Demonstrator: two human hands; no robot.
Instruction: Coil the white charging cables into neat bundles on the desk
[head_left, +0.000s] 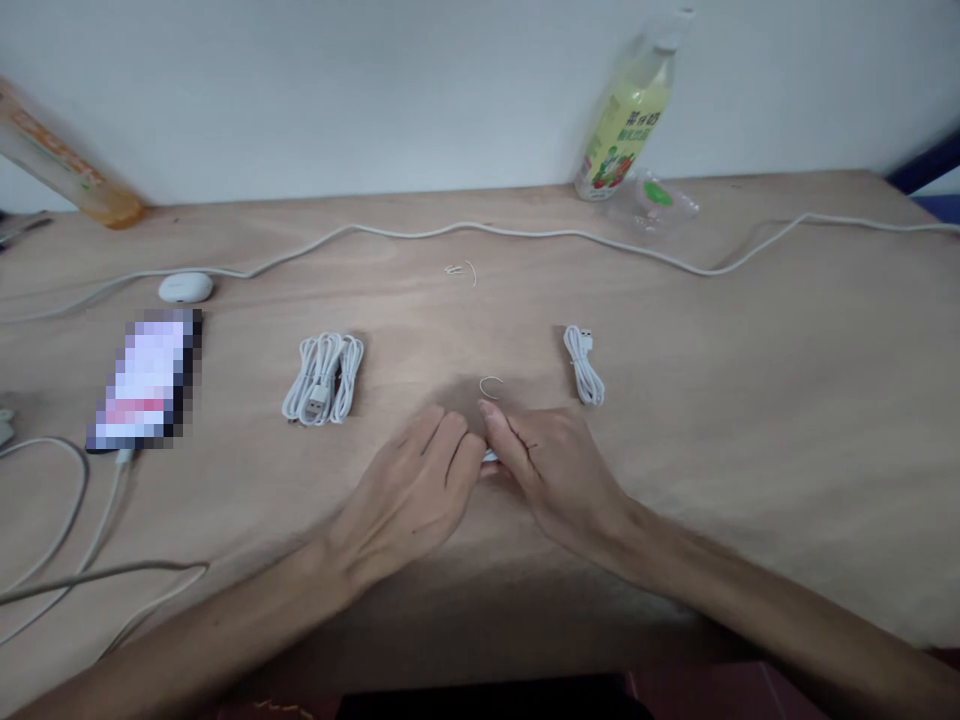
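Observation:
My left hand [427,470] and my right hand [559,465] meet near the front middle of the table, both closed. Between them shows a small bit of white cable [489,456]; the hands hide the rest. A thin white twist tie [491,384] curls up past the thumb tip of my right hand, which pinches it. To the left of my hands lie coiled white USB cables [324,380] in bundles side by side. One more tied USB cable [583,365] lies to the right.
Loose twist ties [461,270] lie farther back. A long white cord [465,228] crosses the table [750,400]. At left are a phone [146,380] with a charging cable and a white earbud case [186,288]. A drink bottle [626,120], clear plastic wrapper [652,203] and orange bottle [67,160] stand by the wall.

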